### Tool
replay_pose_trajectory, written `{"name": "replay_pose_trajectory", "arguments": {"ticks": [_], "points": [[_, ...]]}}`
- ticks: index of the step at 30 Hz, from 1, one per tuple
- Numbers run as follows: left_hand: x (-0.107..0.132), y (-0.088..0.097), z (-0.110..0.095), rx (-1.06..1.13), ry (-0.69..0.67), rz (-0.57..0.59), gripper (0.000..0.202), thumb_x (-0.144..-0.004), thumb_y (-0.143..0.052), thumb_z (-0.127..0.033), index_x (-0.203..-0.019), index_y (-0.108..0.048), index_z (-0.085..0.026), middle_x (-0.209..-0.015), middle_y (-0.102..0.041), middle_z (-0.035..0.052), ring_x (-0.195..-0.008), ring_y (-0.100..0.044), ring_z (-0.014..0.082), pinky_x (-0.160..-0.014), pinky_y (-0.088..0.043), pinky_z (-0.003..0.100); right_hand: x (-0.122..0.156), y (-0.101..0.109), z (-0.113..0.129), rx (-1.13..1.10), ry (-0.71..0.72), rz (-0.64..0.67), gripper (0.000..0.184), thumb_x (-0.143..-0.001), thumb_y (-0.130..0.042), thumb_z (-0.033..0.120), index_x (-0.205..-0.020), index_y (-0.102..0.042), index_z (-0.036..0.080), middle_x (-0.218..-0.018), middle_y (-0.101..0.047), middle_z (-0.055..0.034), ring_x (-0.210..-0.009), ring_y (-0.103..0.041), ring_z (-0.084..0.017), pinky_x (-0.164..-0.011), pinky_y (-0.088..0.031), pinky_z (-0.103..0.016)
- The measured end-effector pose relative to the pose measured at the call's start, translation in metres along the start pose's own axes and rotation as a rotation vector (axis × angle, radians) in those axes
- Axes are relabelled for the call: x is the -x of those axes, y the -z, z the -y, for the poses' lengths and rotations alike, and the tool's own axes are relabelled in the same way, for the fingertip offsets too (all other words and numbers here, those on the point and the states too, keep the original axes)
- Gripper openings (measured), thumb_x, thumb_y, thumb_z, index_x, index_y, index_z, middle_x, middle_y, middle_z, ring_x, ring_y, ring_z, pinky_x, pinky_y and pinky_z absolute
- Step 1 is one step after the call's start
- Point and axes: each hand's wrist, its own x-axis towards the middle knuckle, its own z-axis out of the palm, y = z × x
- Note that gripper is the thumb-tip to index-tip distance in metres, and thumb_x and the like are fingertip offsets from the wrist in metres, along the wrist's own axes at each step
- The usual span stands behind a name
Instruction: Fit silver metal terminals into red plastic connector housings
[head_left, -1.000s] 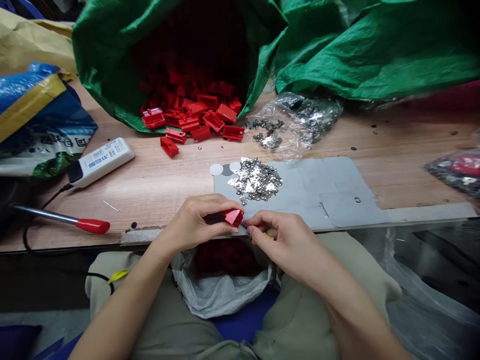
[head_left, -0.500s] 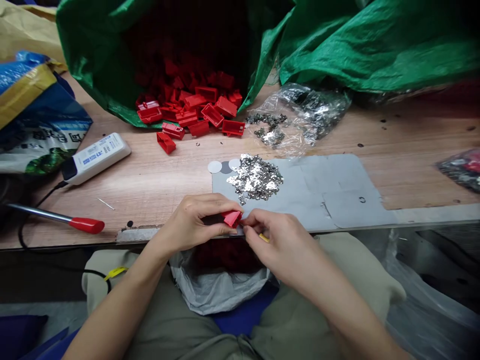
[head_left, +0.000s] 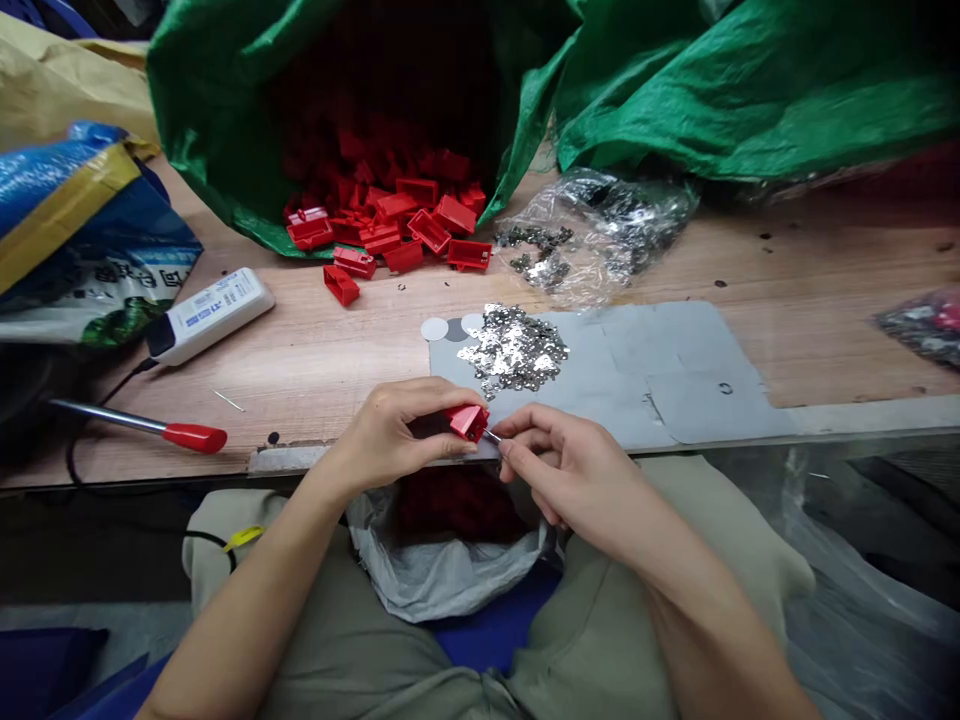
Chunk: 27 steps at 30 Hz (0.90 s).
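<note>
My left hand [head_left: 401,430] pinches a small red plastic housing [head_left: 469,421] between thumb and fingers at the table's front edge. Its open end faces right. In my right hand [head_left: 559,455] is a thin metal-tipped tool [head_left: 492,436], gripped between thumb and forefinger, with the tip at the housing's open end. Whether the tip goes inside cannot be made out. Just beyond the hands, a pile of small shiny metal pieces [head_left: 517,350] lies on a grey mat [head_left: 607,365].
A green sack [head_left: 217,150] spills red housings [head_left: 397,215] onto the table. Near it lies a clear plastic bag [head_left: 592,240] of metal parts. To the left are a white device [head_left: 214,315] with a cable and a red-handled lever [head_left: 193,437]. An open pale sack [head_left: 442,580] sits at my lap.
My right hand has shifted slightly right, its fingers spread differently, and the tool's metal tip now shows. The red housing has turned so its open end is visible. The view has shifted slightly.
</note>
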Motion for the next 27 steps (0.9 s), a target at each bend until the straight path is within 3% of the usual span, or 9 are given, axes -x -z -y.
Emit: {"name": "replay_pose_trajectory", "arguments": {"ticks": [7,13,16,18,20,24,27], "points": [[-0.001,0.000,0.002,-0.001,0.004,0.014,0.031,-0.081,-0.077,-0.025,-0.110,-0.071,-0.016,-0.099,-0.075,0.0065,-0.090,-0.068,0.0161,-0.083,-0.052,0.026,-0.005,-0.005,0.007,0.216,0.105,-0.086,0.011,-0.089,-0.054,0.022,-0.080,-0.059,0.022,-0.068,-0.067,0.0029,-0.057,-0.059,-0.013,-0.050,-0.039,-0.022],[-0.001,0.000,0.002,0.004,0.013,0.029,0.030,-0.082,-0.077,-0.025,-0.111,-0.070,-0.018,-0.101,-0.075,0.0064,-0.093,-0.068,0.0165,-0.085,-0.051,0.026,-0.007,-0.010,0.013,0.380,0.148,-0.148,0.013,-0.083,-0.053,0.013,-0.076,-0.058,0.021,-0.067,-0.065,0.0009,-0.060,-0.059,-0.015,-0.054,-0.038,-0.025],[0.001,-0.001,0.003,0.070,0.091,0.015,0.032,-0.080,-0.079,-0.025,-0.110,-0.069,-0.019,-0.102,-0.073,0.0057,-0.094,-0.068,0.0167,-0.086,-0.051,0.026,-0.009,-0.005,0.009,0.225,0.112,-0.052,0.010,-0.086,-0.053,0.017,-0.078,-0.058,0.021,-0.067,-0.065,0.0008,-0.051,-0.056,-0.013,-0.048,-0.038,-0.023],[0.002,-0.003,0.004,0.213,0.180,-0.057,0.041,-0.076,-0.082,-0.026,-0.114,-0.065,-0.022,-0.104,-0.070,0.0048,-0.093,-0.068,0.0168,-0.086,-0.053,0.026,-0.009,0.002,0.006,0.027,0.057,0.067,0.007,-0.090,-0.054,0.024,-0.086,-0.059,0.020,-0.067,-0.065,0.0016,-0.042,-0.050,-0.010,-0.041,-0.036,-0.022],[0.003,-0.004,0.003,0.396,0.271,-0.175,0.047,-0.076,-0.083,-0.029,-0.117,-0.062,-0.023,-0.104,-0.068,0.0041,-0.090,-0.068,0.0161,-0.082,-0.055,0.026,-0.007,0.007,0.003,-0.122,0.061,0.095,0.012,-0.092,-0.056,0.031,-0.095,-0.059,0.020,-0.067,-0.063,0.0029,-0.038,-0.044,-0.008,-0.037,-0.034,-0.020],[0.001,-0.006,-0.007,0.798,0.478,-0.422,0.035,-0.085,-0.070,-0.051,-0.092,-0.060,-0.018,-0.079,-0.064,0.0008,-0.065,-0.064,0.0104,-0.058,-0.050,0.019,-0.001,0.003,0.004,-0.141,0.334,-0.111,0.017,-0.093,-0.062,0.033,-0.103,-0.064,0.020,-0.066,-0.057,0.0040,-0.047,-0.049,-0.008,-0.044,-0.039,-0.019],[-0.001,-0.007,-0.016,1.046,0.577,-0.471,0.042,-0.086,-0.065,-0.056,-0.082,-0.057,-0.015,-0.067,-0.056,-0.0023,-0.049,-0.052,0.0046,-0.046,-0.040,0.014,-0.001,-0.012,0.005,-0.018,0.573,-0.230,0.022,-0.094,-0.062,0.024,-0.116,-0.065,0.022,-0.070,-0.060,0.0028,-0.059,-0.057,-0.011,-0.055,-0.046,-0.021]]}}
